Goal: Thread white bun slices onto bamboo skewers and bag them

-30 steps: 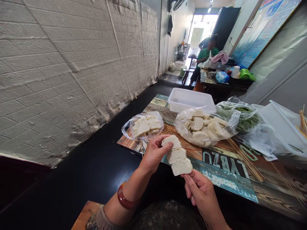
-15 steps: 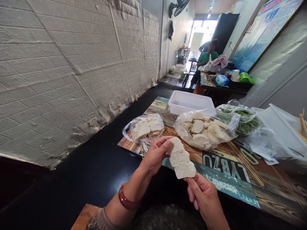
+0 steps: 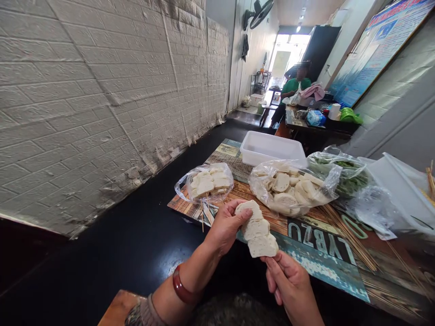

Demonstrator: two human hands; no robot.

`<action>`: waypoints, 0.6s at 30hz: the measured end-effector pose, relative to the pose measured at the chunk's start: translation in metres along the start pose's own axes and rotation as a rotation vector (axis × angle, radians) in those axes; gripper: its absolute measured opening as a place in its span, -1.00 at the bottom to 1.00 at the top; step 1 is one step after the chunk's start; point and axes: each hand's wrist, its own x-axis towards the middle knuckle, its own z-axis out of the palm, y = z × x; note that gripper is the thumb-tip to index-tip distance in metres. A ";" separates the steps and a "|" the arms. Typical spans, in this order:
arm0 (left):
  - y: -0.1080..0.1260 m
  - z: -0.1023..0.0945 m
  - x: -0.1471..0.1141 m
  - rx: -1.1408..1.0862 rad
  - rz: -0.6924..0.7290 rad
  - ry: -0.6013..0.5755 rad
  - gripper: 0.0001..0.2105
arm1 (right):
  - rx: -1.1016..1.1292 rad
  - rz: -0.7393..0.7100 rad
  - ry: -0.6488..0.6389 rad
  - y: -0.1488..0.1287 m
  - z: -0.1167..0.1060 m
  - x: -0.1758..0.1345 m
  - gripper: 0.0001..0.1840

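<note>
Three white, spongy-looking food slices [image 3: 257, 230] hang together in a slanting, overlapping row in front of me. My left hand [image 3: 228, 226] pinches the top slice, its thumb lying over the face. At the lower end, my right hand [image 3: 287, 276] is closed in a pinch just under the bottom slice, on what looks like a thin skewer mostly hidden by the fingers. Beyond my hands, a clear plastic bag [image 3: 267, 185] holds many similar loose slices. A smaller bag [image 3: 228, 174] to the left holds stacked slices with wooden sticks poking out toward me.
A white plastic tub [image 3: 273, 151] stands behind the bags. Bamboo skewers [image 3: 353, 242] lie on the wooden-patterned table [image 3: 326, 262], near a bag of greens [image 3: 353, 179] and a tilted white container [image 3: 401, 190]. Farther back, a person in green [image 3: 294, 86] sits by another table.
My left thumb has slid further over the top slice, and the left hand sits slightly to the right. The right hand keeps its pinch. The whole view has shifted slightly.
</note>
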 end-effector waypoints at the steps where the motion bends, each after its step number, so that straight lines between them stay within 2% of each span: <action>1: 0.000 0.000 0.000 0.010 0.007 0.005 -0.66 | -0.003 -0.007 0.009 0.000 0.001 0.000 -0.51; 18: -0.002 0.003 -0.005 0.038 -0.010 -0.007 -0.67 | -0.030 -0.029 -0.006 -0.004 0.006 0.004 -0.51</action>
